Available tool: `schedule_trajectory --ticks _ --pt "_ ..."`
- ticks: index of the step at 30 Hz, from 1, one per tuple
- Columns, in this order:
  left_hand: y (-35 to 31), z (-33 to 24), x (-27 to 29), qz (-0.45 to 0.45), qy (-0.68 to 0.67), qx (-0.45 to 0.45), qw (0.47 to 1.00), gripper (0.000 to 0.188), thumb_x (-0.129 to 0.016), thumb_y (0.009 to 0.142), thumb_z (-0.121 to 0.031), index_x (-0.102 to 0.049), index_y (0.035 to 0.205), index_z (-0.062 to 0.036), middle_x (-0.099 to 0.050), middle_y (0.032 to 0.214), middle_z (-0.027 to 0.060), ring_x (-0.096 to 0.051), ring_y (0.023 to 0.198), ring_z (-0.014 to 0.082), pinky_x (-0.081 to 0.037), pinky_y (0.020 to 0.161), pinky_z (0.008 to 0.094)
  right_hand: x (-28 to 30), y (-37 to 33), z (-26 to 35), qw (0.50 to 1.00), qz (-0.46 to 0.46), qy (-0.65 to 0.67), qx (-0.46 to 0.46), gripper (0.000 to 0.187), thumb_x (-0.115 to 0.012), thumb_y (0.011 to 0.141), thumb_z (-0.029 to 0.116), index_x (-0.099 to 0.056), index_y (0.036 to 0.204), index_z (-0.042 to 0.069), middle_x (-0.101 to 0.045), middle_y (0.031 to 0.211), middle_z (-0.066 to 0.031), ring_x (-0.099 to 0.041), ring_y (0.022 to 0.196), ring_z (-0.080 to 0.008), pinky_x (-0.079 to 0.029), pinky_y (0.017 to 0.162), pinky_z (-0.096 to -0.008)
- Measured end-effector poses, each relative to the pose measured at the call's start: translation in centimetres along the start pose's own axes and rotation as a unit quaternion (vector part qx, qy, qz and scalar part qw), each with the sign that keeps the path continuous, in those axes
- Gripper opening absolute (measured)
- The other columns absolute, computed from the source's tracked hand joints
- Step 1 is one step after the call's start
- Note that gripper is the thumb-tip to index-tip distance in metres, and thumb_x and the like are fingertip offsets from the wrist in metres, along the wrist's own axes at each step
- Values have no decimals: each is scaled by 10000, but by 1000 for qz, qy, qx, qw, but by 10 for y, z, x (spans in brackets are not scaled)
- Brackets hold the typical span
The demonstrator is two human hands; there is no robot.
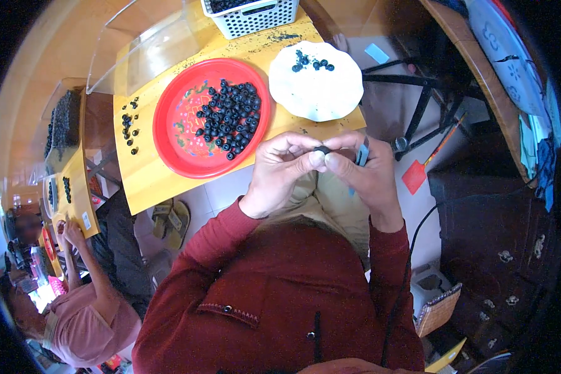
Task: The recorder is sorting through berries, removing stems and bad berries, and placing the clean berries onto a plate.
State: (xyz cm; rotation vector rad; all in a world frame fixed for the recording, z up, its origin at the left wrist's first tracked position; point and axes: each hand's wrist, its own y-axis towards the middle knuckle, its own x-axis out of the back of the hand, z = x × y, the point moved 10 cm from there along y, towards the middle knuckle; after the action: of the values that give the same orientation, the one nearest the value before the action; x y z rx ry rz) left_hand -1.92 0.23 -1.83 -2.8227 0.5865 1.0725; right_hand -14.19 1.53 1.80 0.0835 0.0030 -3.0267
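Observation:
My left hand (285, 168) and my right hand (368, 177) meet just in front of the table's near edge. Thumbs and fingertips of both pinch one small dark round piece (322, 149), which looks like a black bead and is partly covered by the fingers. A light-blue slim tool (362, 154) is tucked between the fingers of my right hand; its working end cannot be made out. Beyond my left hand, a red round tray (168, 134) carries a heap of black beads (230, 112). A white scalloped plate (318, 93) behind my right hand bears several more.
On the yellow table (140, 177) stand a white perforated basket (252, 23) of dark pieces and a clear plastic bin (149, 56). Loose beads (128, 133) lie at the left. A co-worker (93, 318) sits at another table. A red fly swatter (414, 176) is at the right.

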Motion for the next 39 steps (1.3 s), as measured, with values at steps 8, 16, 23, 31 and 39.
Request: schedule_trajectory --ticks 8,16,23,31,39 --pt "3 24 1 25 -119 79 989 180 -614 912 -23 -620 1091 -9 -681 980 116 -671 838 176 -575 779 332 9 1 -26 992 28 77 -96 142 -663 888 88 -671 998 -1 -677 826 -41 -624 753 -75 -500 700 -225" --pt "6 28 -3 18 -143 97 985 160 -601 932 -67 -622 1086 -28 -674 941 89 -663 842 163 -576 778 333 6 7 -6 999 10 24 28 180 -654 901 135 -684 990 -19 -673 819 -19 -592 721 -56 -477 659 -215" --pt "6 28 -8 26 -156 107 982 158 -601 937 -89 -618 1082 -27 -666 937 77 -653 847 159 -576 773 327 13 6 -23 997 9 65 -39 190 -649 891 121 -675 1000 -32 -676 849 -28 -591 758 -59 -484 686 -227" --pt "11 35 -2 -11 -165 105 981 155 -582 958 -139 -616 1080 -50 -668 939 41 -640 862 121 -546 815 306 8 -13 18 969 -47 -205 132 359 -612 929 230 -583 1158 -44 -631 983 -167 -649 880 -248 -504 759 -330" --pt "10 42 -8 -21 -186 122 975 151 -581 955 -129 -617 1084 -58 -666 920 29 -630 840 109 -544 797 291 9 -23 26 946 -53 -254 192 316 -571 943 173 -580 1162 -54 -611 1041 -189 -643 905 -332 -512 790 -372"
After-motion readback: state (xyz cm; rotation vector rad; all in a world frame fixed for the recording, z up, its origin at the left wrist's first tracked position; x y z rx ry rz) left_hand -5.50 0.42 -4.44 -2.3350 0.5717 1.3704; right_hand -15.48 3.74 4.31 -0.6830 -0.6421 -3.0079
